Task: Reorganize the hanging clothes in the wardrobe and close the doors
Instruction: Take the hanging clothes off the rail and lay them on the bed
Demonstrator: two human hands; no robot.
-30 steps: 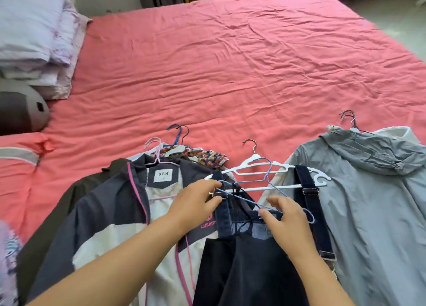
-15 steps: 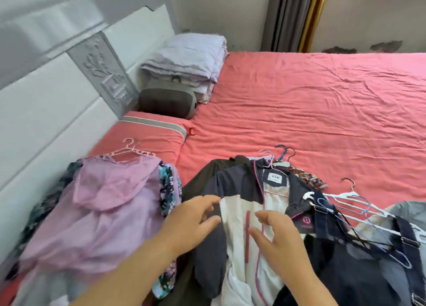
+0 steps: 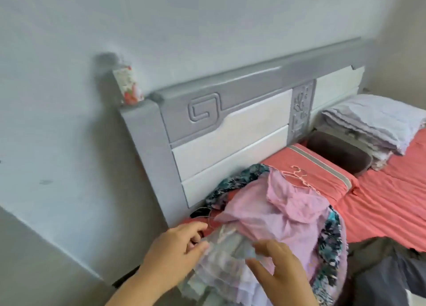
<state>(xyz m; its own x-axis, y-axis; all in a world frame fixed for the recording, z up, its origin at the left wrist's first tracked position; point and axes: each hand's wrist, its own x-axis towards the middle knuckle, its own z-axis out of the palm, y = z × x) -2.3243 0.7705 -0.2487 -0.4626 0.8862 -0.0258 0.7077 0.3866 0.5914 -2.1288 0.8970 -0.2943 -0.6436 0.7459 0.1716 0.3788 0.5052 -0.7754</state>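
Two bare forearms, no sleeves in view. Left hand [image 3: 177,252] and right hand [image 3: 280,271] bare too: no gloves, rings, watch or bracelet visible. Short, unpainted nails. Nothing more of the body in frame; edges slightly blurred.

We see a pale pink garment [image 3: 276,211] over a teal, black and white floral one [image 3: 239,181], a coral-red bed sheet [image 3: 391,204], a grey and white headboard [image 3: 230,130], and a folded lilac quilt [image 3: 373,119].
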